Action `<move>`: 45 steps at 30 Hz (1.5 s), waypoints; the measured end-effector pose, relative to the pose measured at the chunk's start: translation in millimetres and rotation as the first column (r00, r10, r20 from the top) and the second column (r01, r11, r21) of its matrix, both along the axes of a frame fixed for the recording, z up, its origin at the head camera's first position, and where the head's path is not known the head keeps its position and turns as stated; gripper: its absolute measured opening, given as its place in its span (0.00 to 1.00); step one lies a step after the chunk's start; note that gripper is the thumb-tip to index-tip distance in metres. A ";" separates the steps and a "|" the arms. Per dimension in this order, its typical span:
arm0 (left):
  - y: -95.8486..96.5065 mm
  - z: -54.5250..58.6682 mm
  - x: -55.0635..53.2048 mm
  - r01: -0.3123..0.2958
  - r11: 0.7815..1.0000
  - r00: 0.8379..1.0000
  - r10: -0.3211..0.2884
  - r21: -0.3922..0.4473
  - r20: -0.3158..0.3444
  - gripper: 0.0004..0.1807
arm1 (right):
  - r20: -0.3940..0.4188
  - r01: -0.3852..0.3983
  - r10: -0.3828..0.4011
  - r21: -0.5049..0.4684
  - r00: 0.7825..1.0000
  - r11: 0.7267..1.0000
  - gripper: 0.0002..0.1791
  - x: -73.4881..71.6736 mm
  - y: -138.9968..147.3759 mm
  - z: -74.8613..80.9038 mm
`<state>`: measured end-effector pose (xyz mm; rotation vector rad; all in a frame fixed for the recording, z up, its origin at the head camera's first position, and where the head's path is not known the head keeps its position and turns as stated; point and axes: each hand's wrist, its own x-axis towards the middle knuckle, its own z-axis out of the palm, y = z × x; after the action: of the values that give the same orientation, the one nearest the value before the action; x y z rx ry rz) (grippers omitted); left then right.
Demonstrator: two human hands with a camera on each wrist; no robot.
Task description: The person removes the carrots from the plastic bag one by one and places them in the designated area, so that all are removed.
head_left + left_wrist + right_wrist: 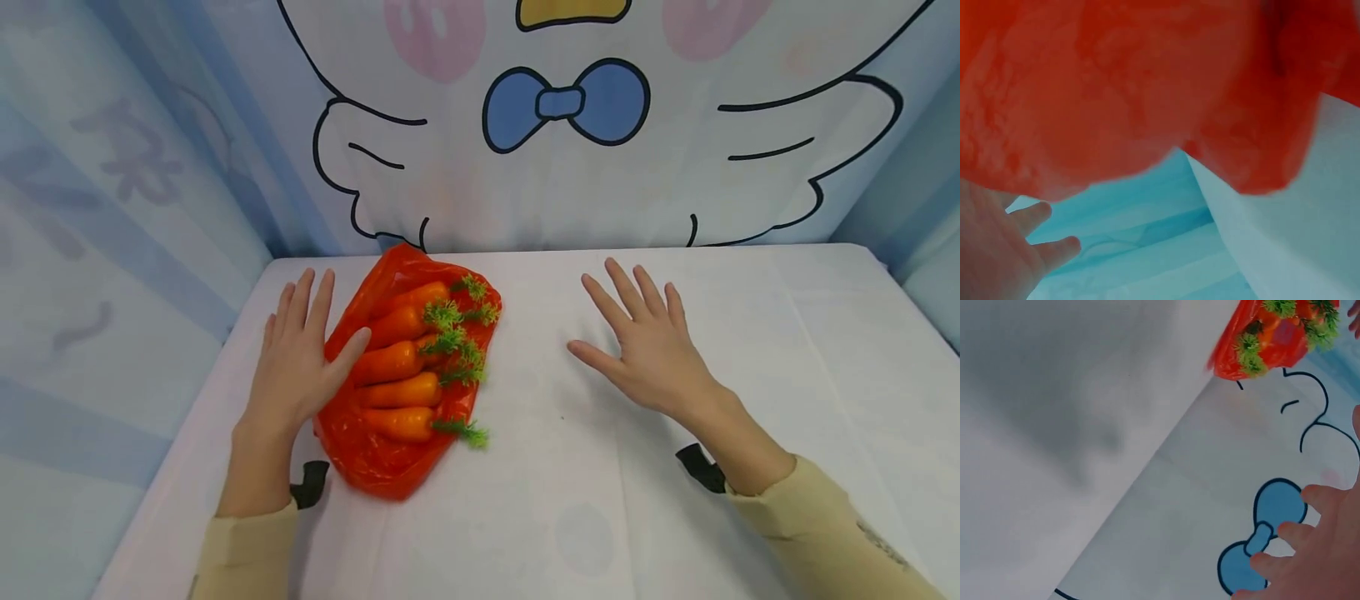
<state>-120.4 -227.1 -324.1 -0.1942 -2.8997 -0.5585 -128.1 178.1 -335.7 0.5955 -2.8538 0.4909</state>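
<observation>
Several orange toy carrots [401, 393] with green tops lie in a row on a red plastic bag [390, 475] at the left of the table. My left hand [295, 362] is beside the bag's left edge, fingers straight and spread, its thumb overlapping the bag in the head view. In the left wrist view the red bag [1116, 94] fills the upper part, with fingers of the left hand [1004, 250] at the lower left. My right hand [652, 346] is over the right half of the table, fingers spread, holding nothing; its shadow falls on the cloth.
A white cloth covers the table [570, 467]. Behind it hangs a curtain [555, 192] printed with a cartoon figure and a blue bow tie [561, 102]. Blue-and-white curtain [112, 333] runs along the left side, with more at the right. Each wrist carries a black strap [701, 468].
</observation>
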 end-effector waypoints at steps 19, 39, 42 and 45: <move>-5.6 -0.8 -20.7 0.054 0.972 0.986 -0.089 0.228 0.144 0.46 | -0.014 -0.178 0.177 -0.082 0.984 0.981 0.46 -8.5 -67.2 -5.0; -7.6 -4.1 -26.9 0.058 0.955 0.968 -0.126 0.291 0.219 0.42 | -0.091 -0.402 0.393 -0.122 0.915 0.907 0.40 -20.4 -150.0 10.9; -5.8 -5.2 -27.5 0.046 0.950 0.965 -0.122 0.310 0.232 0.41 | -0.054 -0.413 0.409 -0.110 0.911 0.904 0.40 -19.0 -160.4 13.3; -4.0 -7.0 -28.1 0.036 0.942 0.963 -0.121 0.333 0.241 0.41 | -0.005 -0.425 0.427 -0.101 0.904 0.899 0.39 -18.3 -168.9 14.1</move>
<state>-148.5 -231.1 -331.1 -0.2042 -2.9927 -1.1466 -146.4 9.1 -321.6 1.2127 -2.6870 0.7006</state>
